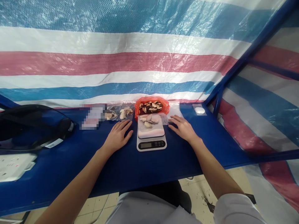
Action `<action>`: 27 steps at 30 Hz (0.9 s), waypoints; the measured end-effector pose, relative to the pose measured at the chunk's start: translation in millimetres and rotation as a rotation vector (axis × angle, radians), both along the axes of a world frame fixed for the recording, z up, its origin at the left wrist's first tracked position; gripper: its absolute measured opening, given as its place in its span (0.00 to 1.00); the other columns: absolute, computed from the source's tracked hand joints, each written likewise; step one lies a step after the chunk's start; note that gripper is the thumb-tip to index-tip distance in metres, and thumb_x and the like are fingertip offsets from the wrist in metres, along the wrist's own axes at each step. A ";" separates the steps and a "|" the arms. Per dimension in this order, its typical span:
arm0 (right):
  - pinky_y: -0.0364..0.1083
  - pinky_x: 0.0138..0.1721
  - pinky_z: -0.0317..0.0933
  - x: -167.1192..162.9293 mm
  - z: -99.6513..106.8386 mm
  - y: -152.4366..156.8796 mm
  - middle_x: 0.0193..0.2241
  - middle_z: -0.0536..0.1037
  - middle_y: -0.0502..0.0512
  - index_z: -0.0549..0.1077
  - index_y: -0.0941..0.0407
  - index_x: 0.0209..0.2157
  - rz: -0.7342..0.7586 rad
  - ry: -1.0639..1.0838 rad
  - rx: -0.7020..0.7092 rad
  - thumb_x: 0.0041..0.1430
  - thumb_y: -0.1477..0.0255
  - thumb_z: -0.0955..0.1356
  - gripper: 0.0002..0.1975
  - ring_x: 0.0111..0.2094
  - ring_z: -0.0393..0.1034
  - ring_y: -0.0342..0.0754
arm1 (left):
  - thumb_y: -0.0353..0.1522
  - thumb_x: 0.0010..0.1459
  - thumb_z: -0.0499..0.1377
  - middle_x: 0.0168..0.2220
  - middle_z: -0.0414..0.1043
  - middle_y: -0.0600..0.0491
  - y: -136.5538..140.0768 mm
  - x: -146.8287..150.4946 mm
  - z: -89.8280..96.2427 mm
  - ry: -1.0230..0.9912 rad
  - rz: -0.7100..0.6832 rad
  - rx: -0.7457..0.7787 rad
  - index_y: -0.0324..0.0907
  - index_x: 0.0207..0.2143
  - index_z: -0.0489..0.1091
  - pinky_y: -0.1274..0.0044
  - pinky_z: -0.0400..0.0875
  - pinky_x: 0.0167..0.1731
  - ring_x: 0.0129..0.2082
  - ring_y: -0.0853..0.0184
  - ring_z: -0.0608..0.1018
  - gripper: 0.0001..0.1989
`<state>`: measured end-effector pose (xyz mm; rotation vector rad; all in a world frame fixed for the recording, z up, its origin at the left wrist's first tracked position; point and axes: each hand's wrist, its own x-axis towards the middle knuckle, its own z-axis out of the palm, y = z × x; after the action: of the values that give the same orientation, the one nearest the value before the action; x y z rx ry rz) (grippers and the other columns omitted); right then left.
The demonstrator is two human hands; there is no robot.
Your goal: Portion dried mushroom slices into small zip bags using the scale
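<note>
My left hand (118,134) lies on the blue table, fingers stretched out, left of a white digital kitchen scale (151,132). To the scale's right rests my right hand (182,127), its fingers spread near the edge of a clear plastic bag (149,121). That bag lies on the scale's platform with a few dried mushroom slices inside. Behind the scale, an orange-red plastic bag (167,107) stands open, full of dark-edged dried mushroom slices (151,107). Clear bags of pale slices (125,112) lie beyond my left hand. Neither hand holds anything.
A white computer mouse (199,110) sits on a clear packet at the back right. On the left are a black headset (67,126) and a white power strip (15,166). A striped plastic sheet (116,63) hangs behind the blue table (149,169), beside a blue metal frame.
</note>
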<state>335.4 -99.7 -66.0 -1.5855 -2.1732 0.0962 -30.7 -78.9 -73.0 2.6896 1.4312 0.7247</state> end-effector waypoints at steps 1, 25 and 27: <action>0.61 0.66 0.59 -1.0 -4.3 -2.2 0.63 0.72 0.58 0.74 0.52 0.58 -0.002 -0.065 -0.016 0.69 0.62 0.63 0.21 0.66 0.62 0.60 | 0.46 0.69 0.47 0.64 0.68 0.39 -1.0 -0.1 -2.6 0.027 0.011 -0.019 0.41 0.62 0.69 0.52 0.63 0.64 0.64 0.47 0.69 0.28; 0.62 0.70 0.47 -1.0 -18.0 -6.6 0.69 0.60 0.56 0.61 0.52 0.68 -0.016 -0.202 -0.095 0.73 0.57 0.56 0.29 0.71 0.51 0.58 | 0.48 0.67 0.47 0.69 0.59 0.44 -1.0 -1.4 -10.1 0.115 0.056 -0.117 0.43 0.65 0.66 0.51 0.53 0.68 0.70 0.47 0.61 0.31; 0.62 0.70 0.47 -0.8 -18.3 -6.7 0.69 0.60 0.56 0.62 0.52 0.68 -0.016 -0.200 -0.090 0.73 0.57 0.56 0.28 0.71 0.51 0.58 | 0.48 0.67 0.48 0.68 0.60 0.44 -0.9 -1.3 -10.4 0.097 0.052 -0.110 0.44 0.65 0.67 0.50 0.54 0.67 0.69 0.46 0.61 0.30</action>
<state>334.6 -106.4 -84.4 -1.7274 -2.3363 0.0315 -32.0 -79.7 -83.5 2.6467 1.5197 0.5076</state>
